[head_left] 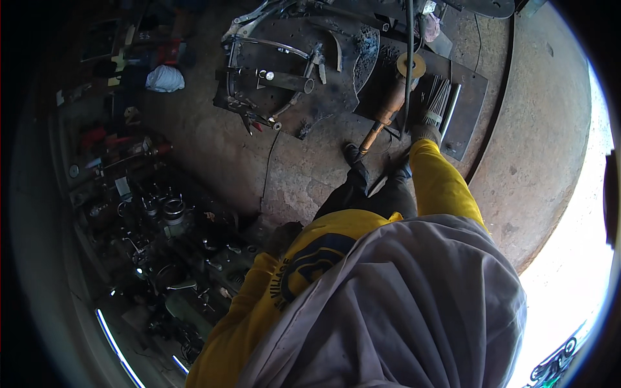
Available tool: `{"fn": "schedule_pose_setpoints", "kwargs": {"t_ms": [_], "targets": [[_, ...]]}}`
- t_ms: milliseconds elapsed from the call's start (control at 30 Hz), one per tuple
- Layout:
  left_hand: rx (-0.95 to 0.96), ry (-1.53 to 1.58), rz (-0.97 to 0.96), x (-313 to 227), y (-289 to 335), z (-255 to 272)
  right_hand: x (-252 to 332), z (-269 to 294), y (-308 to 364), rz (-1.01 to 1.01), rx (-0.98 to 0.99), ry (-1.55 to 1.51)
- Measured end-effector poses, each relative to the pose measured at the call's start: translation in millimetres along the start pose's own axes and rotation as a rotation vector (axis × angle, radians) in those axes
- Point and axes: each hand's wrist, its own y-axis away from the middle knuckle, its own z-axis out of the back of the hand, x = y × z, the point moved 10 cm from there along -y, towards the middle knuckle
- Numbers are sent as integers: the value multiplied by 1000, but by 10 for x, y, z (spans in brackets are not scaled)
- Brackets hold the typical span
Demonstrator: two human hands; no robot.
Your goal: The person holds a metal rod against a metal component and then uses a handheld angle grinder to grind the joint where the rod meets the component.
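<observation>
My right arm in a yellow sleeve reaches forward, and my right hand [425, 132] is at the near end of a bundle of thin grey rods [438, 97] that look like welding rods. The fingers seem closed round that end, though they show poorly. Beside the bundle lies a bright metal tube [452, 108]. To its left is a large angle grinder [391, 103] with a worn orange-brown body and a round tan disc [411, 65]. Low on the left, near my waist, my left hand [284, 237] looks dark; its fingers are lost in shadow.
A dark metal plate [467, 129] lies under the rods. Further left, a tubular metal frame [275, 77] and pliers-like clamps [248, 123] rest on a blackened worktop [336, 97]. A greasy machine [174, 258] crowds the lower left. A cable [266, 174] crosses the floor.
</observation>
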Motion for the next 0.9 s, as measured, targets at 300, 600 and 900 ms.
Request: {"fn": "schedule_pose_setpoints", "kwargs": {"t_ms": [300, 600, 900], "targets": [[12, 344, 314, 64, -228, 354, 142, 159, 240, 39, 2, 47], [56, 348, 338, 111, -274, 380, 0, 290, 321, -22, 51, 17], [58, 360, 333, 148, -383, 440, 166, 264, 281, 42, 161, 133]]}}
